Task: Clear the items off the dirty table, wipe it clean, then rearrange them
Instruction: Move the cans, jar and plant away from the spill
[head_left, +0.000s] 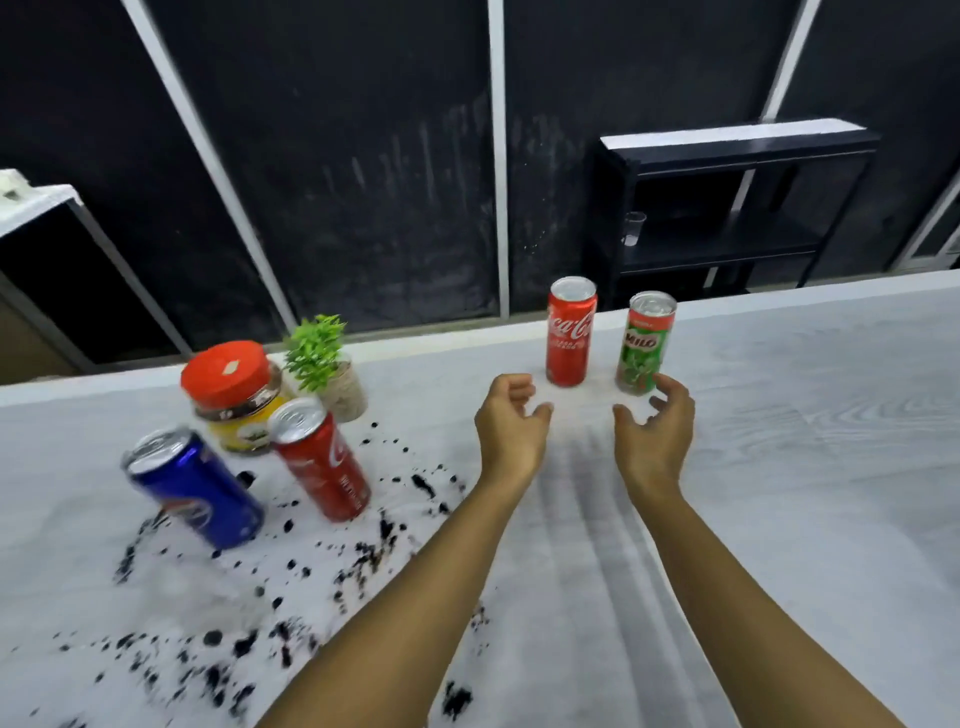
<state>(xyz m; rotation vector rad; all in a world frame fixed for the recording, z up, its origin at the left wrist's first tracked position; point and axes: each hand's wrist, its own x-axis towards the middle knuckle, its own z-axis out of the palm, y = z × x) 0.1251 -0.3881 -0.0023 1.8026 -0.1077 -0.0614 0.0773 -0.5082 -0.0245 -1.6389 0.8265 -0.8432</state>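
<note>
A tall red cola can (570, 332) and a green Milo can (644, 343) stand upright near the far edge of the white table (805, 467). My left hand (511, 426) hovers just in front of the red can, fingers curled, holding nothing. My right hand (655, 431) is beside the green can's base, fingers apart, not gripping it. At the left stand a blue can (200, 491), a second red can (324, 462), a red-lidded jar (236, 395) and a small potted plant (327, 369). Black dirt specks (291, 597) cover the table's left and near part.
A black shelf unit (727, 208) stands behind the table at the right, with a clear cup (632, 227) on it. A white-topped cabinet (36, 208) sits at the far left. A dark panelled wall runs behind.
</note>
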